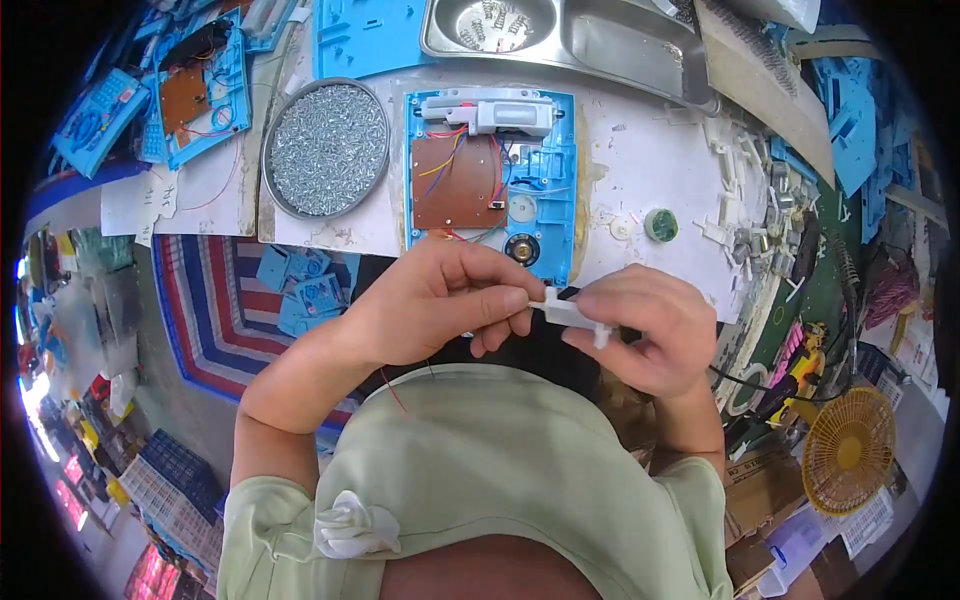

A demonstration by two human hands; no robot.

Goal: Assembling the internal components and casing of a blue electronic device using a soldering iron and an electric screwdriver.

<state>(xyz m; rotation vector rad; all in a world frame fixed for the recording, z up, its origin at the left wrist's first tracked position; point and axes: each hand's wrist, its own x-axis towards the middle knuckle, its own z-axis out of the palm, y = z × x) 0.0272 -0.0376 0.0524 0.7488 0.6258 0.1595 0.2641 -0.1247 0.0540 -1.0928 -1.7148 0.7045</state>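
Two hands pinch one small white plastic part (570, 312) just off the workbench's (640, 160) near edge: left hand (435, 300) at its left end; right hand (650, 325) at its right; an opened blue casing (490, 180) is seen beyond

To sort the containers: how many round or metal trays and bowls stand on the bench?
2. A round tray of screws lies left of the open blue housing; a steel tray with springs sits at the top edge. Others may be hidden.
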